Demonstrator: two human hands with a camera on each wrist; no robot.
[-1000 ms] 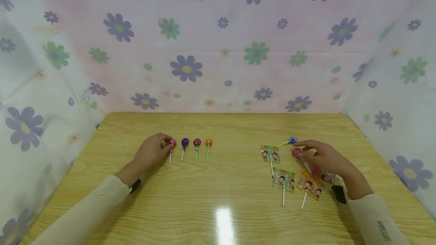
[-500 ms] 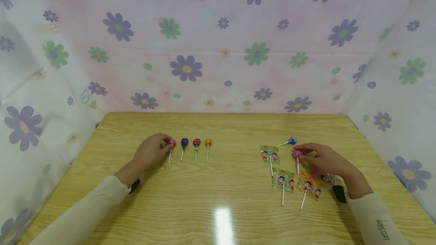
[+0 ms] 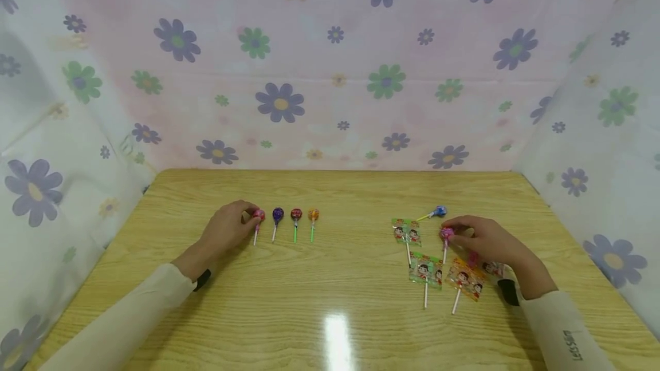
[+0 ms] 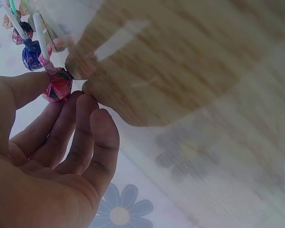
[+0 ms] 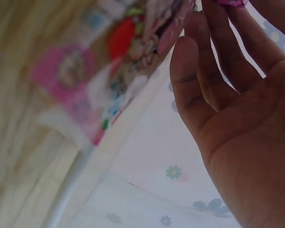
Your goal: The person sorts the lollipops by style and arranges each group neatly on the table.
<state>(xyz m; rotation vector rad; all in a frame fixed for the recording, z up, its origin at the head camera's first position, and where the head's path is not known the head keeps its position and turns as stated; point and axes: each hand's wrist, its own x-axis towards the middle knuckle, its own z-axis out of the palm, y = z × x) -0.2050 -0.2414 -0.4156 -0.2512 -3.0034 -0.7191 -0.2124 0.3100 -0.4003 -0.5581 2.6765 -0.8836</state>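
My left hand [image 3: 226, 231] pinches the round pink-wrapped head of a lollipop [image 3: 259, 214] at the left end of a row. In the left wrist view, thumb and fingertips meet around that red-and-pink wrapper [image 4: 60, 86], and its white stick points away from the palm. To its right lie a purple lollipop [image 3: 278, 214], a dark red one [image 3: 296, 214] and an orange one [image 3: 314, 214], sticks toward me. Over on the right, my right hand [image 3: 490, 240] holds another pink lollipop [image 3: 446, 235] by its head between thumb and fingers. Only a sliver of pink wrapper [image 5: 233, 3] shows in the right wrist view.
Behind the right hand lies a blue lollipop [image 3: 440, 210] with a yellow stick. Flat packaged lollipops, two green [image 3: 407, 232] [image 3: 425, 271] and one orange [image 3: 466, 279], lie around it. A pink packet [image 3: 492, 268] is partly under the right wrist. Flowered cloth [image 3: 330, 62] surrounds the wooden table [image 3: 247, 314].
The pink lollipop in my right hand has turned, its stick swinging from slanting right to pointing nearly straight toward me. My left hand stays on its lollipop.
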